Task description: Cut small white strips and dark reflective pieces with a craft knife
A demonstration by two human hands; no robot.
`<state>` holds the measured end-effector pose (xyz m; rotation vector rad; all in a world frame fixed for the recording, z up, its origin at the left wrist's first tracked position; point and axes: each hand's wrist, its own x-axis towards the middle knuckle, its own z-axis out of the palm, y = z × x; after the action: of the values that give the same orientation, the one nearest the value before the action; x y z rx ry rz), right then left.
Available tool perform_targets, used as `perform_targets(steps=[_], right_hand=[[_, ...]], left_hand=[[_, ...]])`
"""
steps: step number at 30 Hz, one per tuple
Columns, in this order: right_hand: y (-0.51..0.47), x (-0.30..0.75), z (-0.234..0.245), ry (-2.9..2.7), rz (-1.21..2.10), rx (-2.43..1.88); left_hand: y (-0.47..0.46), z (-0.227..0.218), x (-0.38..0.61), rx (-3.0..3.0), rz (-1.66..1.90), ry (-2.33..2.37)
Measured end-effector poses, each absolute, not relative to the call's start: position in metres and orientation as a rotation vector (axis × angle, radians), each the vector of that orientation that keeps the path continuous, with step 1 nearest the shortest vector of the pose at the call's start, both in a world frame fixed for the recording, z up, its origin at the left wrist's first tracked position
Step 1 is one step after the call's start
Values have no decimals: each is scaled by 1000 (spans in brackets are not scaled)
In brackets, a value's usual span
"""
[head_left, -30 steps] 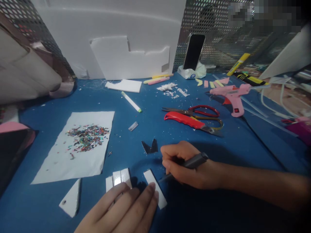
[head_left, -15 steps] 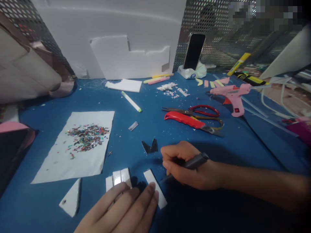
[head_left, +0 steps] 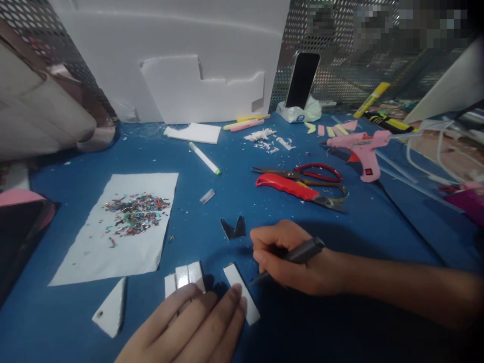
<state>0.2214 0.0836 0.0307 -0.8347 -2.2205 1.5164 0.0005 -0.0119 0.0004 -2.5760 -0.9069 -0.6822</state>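
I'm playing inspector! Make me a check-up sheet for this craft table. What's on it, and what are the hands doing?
Surface: blue table, dotted with small white crumbs.
Job's things: white foam strip; dark grey pen-like tool with its tip beside the strip; more white pieces just to the left.
Clutter: paper sheet with glitter, red scissors, red cutter, pink glue gun.
Hands: left hand flat, fingertips on the strip; right hand closed around the tool.
Cables: dark cord from the glue gun; white cables at the right.
Surroundings: white foam boards, propped phone, metal mesh behind.
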Motion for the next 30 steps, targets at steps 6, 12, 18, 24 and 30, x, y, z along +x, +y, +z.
perform_targets(steps=[6,12,18,24,30], right_hand=[[84,222,32,-2239,1512,-827],[85,222,30,-2266,1496,-801],[85,223,30,-2285,1489,-800],[85,223,31,-2302,1500,-792],[85,223,30,-2309,1500,-787]], left_hand=[[-11,-1,1,-2572,-679,-917],[-12,-1,2,-2578,-698,-933],[-12,-1,1,-2575,-698,-924],[-11,-1,0,-2581,-662,-915],[-11,-1,1,-2570,-686,-914]])
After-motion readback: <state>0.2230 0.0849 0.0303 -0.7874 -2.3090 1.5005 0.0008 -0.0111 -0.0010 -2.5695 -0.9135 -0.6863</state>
